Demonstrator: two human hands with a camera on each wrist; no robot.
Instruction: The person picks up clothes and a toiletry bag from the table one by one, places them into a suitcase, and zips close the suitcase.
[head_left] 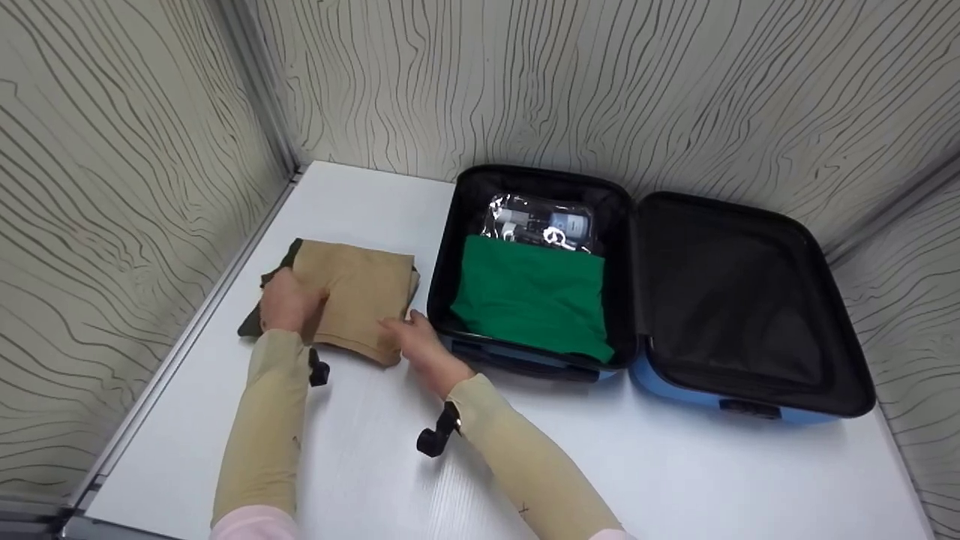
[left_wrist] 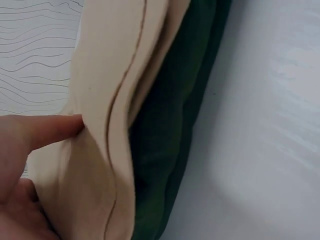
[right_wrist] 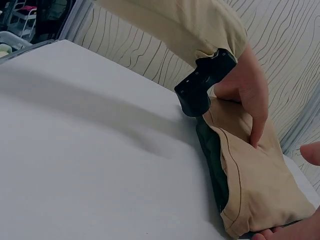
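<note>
A folded tan garment (head_left: 360,285) with a stitched hem lies on the white table, over a dark green cloth (head_left: 252,324) that sticks out at its left. My left hand (head_left: 289,300) grips the tan layers near their left side; in the left wrist view its thumb (left_wrist: 55,131) presses into the fabric, with curled fingers lower down. At the garment's right edge is my right hand (head_left: 427,349). The right wrist view shows that hand's fingertips (right_wrist: 265,234) tucked at the lower edge, while its thumb (right_wrist: 311,153) stands apart from the cloth.
To the right, an open blue suitcase (head_left: 442,259) with black lining holds a folded green garment (head_left: 532,292) and a clear pouch (head_left: 536,217) of bottles. Its lid (head_left: 735,300) lies open farther right. Patterned walls (head_left: 480,82) border the table (head_left: 375,457).
</note>
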